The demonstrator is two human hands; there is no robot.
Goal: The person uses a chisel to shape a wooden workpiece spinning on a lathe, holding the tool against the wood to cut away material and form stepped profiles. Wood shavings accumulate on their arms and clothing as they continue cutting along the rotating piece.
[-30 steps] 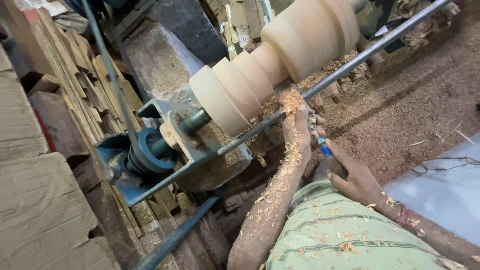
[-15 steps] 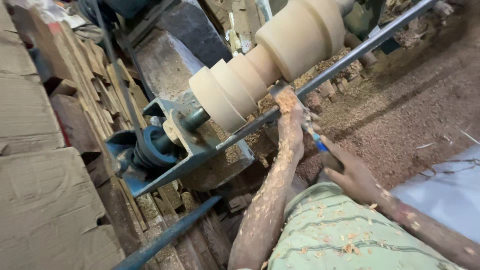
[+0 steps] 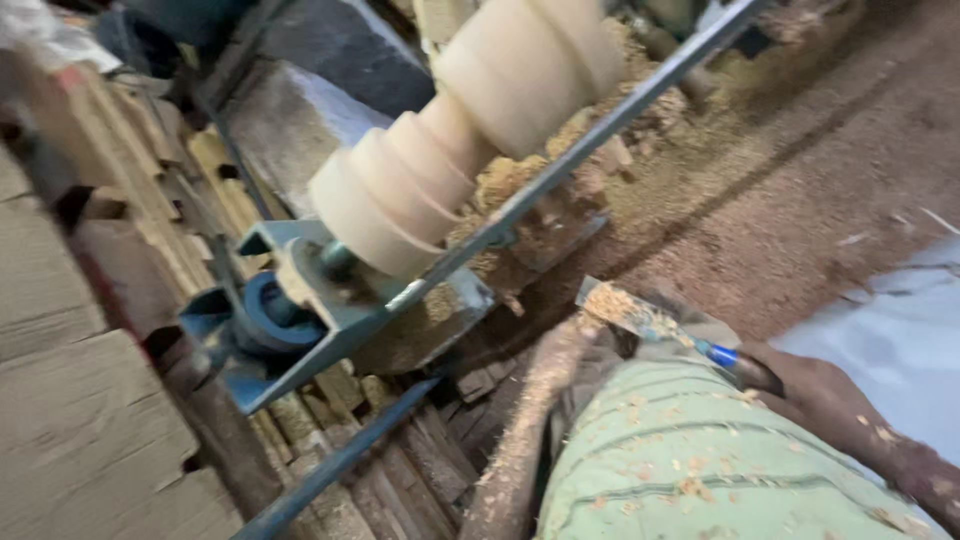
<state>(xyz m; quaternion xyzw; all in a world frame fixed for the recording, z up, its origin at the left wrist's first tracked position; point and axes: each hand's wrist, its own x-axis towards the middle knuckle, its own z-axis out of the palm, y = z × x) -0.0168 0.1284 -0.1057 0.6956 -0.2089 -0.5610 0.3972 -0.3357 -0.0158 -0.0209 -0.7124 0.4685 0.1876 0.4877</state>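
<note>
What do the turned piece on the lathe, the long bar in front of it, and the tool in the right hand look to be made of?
The turned piece looks like pale bare wood: smooth stepped rings, with shavings heaped beside it. The bar seems to be metal, grey and dull. The tool appears to be a flat steel blade dusted with shavings, with a blue band near the handle; the right hand covers the handle, so its material cannot be told.

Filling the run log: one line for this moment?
right hand: holds chisel by handle, blade shaving-covered | chisel: clear of wood workpiece | left hand: hidden | tool rest bar: shavings piled alongside
</note>
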